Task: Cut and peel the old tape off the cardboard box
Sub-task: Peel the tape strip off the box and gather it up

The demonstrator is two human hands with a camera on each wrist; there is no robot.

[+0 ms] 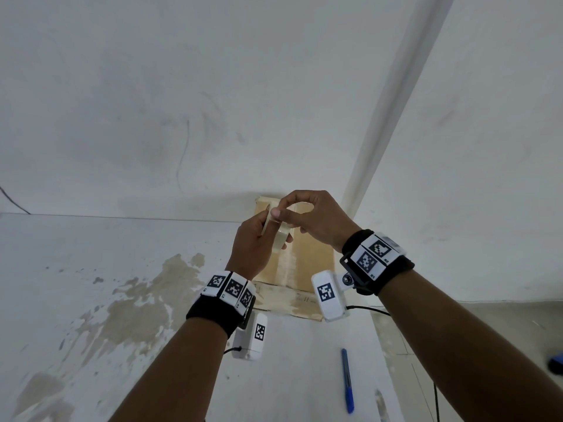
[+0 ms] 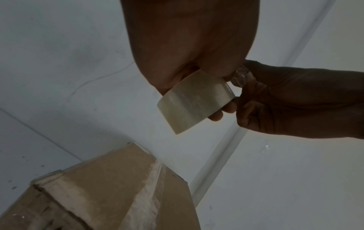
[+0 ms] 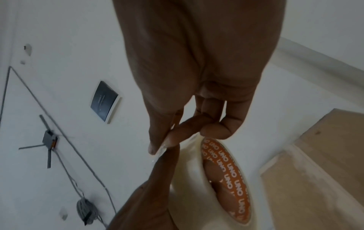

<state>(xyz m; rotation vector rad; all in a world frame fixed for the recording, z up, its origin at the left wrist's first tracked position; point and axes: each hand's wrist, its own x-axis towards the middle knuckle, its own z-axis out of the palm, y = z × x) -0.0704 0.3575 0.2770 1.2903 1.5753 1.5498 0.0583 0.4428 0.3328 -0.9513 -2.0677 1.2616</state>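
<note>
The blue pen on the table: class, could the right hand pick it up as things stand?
Probably not yet: the right hand pinches the tape end at the tape roll. The blue pen lies uncovered.

White surface [image 1: 91,254], lower left of the head view, marked with tan-brown stains [image 1: 146,300] across its middle. Blue pen [image 1: 347,380] lies on it at lower centre-right. White walls behind; a pale vertical pipe [image 1: 393,95] runs up the right side. Right wrist view: dark square panel [image 3: 104,101] on the wall, centre left; grey cables [image 3: 65,140] running diagonally; a coiled cable bundle [image 3: 86,209] at bottom left.
</note>
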